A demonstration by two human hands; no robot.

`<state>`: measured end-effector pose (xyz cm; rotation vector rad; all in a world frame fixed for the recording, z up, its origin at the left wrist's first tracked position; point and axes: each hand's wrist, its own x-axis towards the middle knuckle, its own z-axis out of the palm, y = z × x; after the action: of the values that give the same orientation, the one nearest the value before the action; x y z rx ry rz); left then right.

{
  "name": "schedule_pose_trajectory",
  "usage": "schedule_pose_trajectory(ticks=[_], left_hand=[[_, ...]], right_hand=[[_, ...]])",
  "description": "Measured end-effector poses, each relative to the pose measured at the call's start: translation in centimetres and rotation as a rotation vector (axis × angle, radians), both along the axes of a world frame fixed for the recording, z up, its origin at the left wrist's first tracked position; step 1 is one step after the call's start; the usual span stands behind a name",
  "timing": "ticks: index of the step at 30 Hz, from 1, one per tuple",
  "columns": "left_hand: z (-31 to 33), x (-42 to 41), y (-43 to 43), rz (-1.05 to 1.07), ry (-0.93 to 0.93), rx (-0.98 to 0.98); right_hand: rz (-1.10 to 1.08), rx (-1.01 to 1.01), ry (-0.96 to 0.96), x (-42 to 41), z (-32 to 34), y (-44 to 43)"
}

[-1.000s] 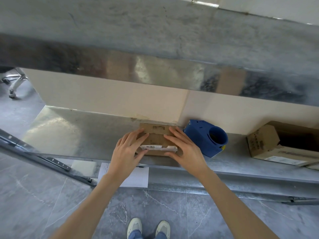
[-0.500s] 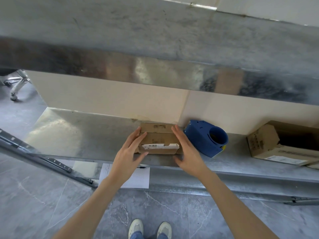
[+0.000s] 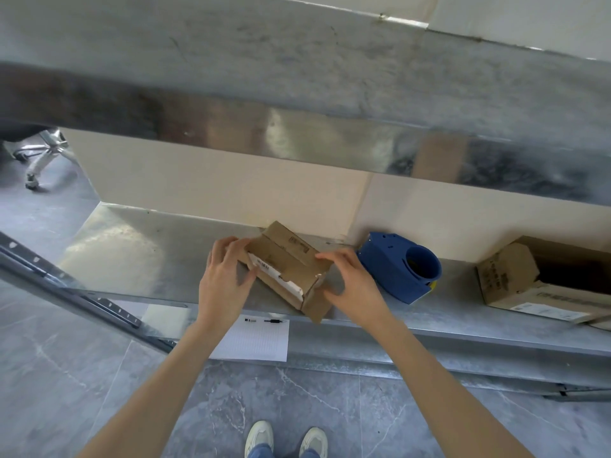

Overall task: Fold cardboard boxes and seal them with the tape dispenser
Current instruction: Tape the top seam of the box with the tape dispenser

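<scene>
**Caller:** What are you holding there?

**Me:** I'm gripping the small cardboard box [image 3: 284,269] at both ends. My left hand [image 3: 224,282] is curling round the end away from the blue tape dispenser [image 3: 396,266]. My right hand [image 3: 353,285] is pinching the end nearer it. The box is sitting skewed on the metal shelf [image 3: 139,252], just left of the dispenser.

**Caller:** Any writing?

**Me:** A white label [image 3: 274,271] is running along the front, but the print is too small to read. Same on the top flap [image 3: 291,242].

**Caller:** Anything inside?

**Me:** An end flap [image 3: 317,305] is hanging open, but I can't see in. Right of the dispenser a larger open box [image 3: 515,282] is lying, its inside dark.
</scene>
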<state>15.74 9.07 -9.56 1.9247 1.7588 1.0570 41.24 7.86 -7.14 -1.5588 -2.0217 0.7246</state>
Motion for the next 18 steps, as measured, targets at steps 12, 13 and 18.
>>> schedule_pose_trajectory(ticks=[12,13,18], left_hand=[[1.0,-0.3,-1.0,0.068,-0.394,-0.211],[1.0,-0.5,-0.9,0.063,-0.344,-0.203],[1.7,-1.1,-1.1,0.025,-0.154,-0.140]], right_hand=[[0.118,0.046,-0.108,-2.9,0.6,-0.4],[0.085,0.072,-0.134,-2.1,0.8,-0.1],[-0.332,0.179,-0.221,3.5,1.3,1.6]])
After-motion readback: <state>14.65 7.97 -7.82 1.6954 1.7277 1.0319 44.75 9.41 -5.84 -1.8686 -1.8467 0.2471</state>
